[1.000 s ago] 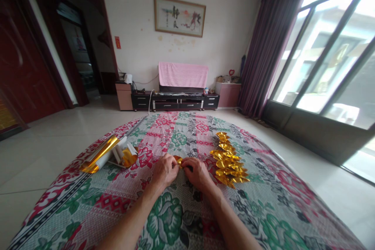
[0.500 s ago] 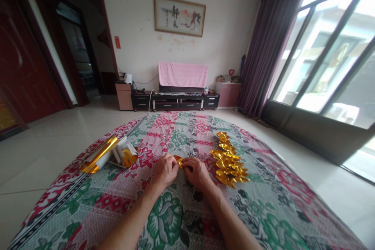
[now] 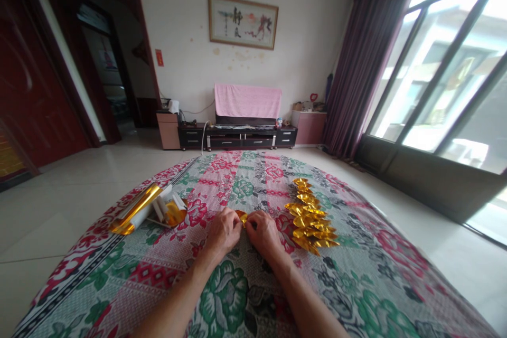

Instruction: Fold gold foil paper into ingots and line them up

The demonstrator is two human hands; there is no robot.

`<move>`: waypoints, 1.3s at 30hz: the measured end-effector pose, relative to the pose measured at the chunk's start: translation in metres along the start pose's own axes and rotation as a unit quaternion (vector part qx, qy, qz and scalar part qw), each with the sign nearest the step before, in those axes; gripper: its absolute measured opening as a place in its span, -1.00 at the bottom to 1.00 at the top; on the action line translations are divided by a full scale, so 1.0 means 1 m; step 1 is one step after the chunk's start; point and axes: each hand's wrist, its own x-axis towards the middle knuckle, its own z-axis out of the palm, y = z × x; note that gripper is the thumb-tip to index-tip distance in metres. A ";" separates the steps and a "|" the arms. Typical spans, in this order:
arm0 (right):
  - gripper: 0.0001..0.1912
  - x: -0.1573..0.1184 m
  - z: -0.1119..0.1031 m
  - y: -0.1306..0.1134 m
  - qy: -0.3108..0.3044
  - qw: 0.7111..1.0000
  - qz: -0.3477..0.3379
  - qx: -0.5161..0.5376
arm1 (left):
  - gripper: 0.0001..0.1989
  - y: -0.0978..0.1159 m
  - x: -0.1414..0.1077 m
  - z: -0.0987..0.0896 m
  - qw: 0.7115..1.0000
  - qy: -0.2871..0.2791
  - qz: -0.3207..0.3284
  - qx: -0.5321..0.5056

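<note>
Fingers (image 3: 237, 222) of the left hand (image 3: 224, 230) and right hand (image 3: 263, 229) pinch a small gold foil piece (image 3: 242, 216) at the frame's lower centre, partly hidden behind them, so the exact hold is uncertain. Uneven tugging could crease or tear it.

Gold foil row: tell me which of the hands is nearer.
Right. The right hand is just left of the gold foil row; the left hand lies farther left, beyond the right.
</note>
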 end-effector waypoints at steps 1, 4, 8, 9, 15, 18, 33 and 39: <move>-0.86 0.000 0.001 0.000 -0.001 1.000 0.004 -0.003 | -0.89 0.000 0.000 0.000 1.000 0.002 0.000 0.001; -0.87 -0.001 0.001 0.001 -0.005 1.000 0.004 0.000 | -0.90 0.000 0.000 0.001 1.000 0.003 0.002 0.001; -0.87 -0.001 0.002 0.002 -0.003 1.000 0.001 0.006 | -0.89 0.000 -0.001 0.000 1.000 -0.001 0.004 0.004; -0.87 -0.001 0.002 0.003 -0.003 1.000 0.001 0.009 | -0.88 0.000 -0.001 0.000 1.000 0.000 0.004 0.006; -0.87 -0.001 0.003 0.004 -0.001 1.000 -0.001 0.008 | -0.88 0.002 -0.001 -0.002 1.000 0.000 0.001 0.011; -0.88 -0.002 0.002 0.002 -0.008 1.000 0.002 -0.007 | -0.89 0.004 -0.001 -0.003 1.000 -0.003 -0.002 0.007; -0.87 -0.003 -0.004 -0.003 -0.041 0.998 -0.016 -0.052 | -0.93 -0.004 0.000 0.002 1.000 0.007 0.000 -0.017; -0.85 -0.004 -0.003 -0.001 -0.044 0.997 -0.030 -0.055 | -0.93 -0.008 0.001 0.001 0.999 0.000 0.007 -0.043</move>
